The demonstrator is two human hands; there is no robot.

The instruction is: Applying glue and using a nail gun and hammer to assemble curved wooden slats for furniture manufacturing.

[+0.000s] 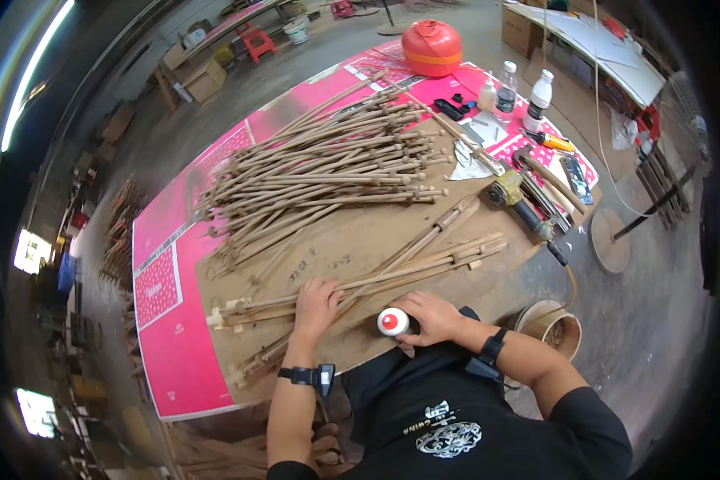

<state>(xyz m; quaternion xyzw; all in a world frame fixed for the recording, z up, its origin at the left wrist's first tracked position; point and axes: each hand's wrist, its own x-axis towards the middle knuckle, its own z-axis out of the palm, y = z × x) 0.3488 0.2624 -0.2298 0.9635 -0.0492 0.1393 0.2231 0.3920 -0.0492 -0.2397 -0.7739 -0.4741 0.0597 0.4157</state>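
Observation:
My right hand [432, 317] is wrapped round a white bottle [392, 322] with a red tip, held close to the table's near edge. The bottle's cap end faces up. My left hand [318, 302] rests on a bundle of long, thin wooden rods [272, 307], its fingers curled over them. Pale wooden blocks show at the left end of these rods. A second set of rods [448, 258] lies beyond my right hand, crossing the others at a slant. My left fingertips are partly hidden.
A big pile of knobbed wooden rods [320, 168] covers the far half of the table. At right lie a nail gun [514, 200], a hammer [554, 178], plastic bottles [539, 101] and a phone [576, 178]. A red ball-shaped bundle [431, 48] sits farther back. A bucket [556, 330] stands at my right.

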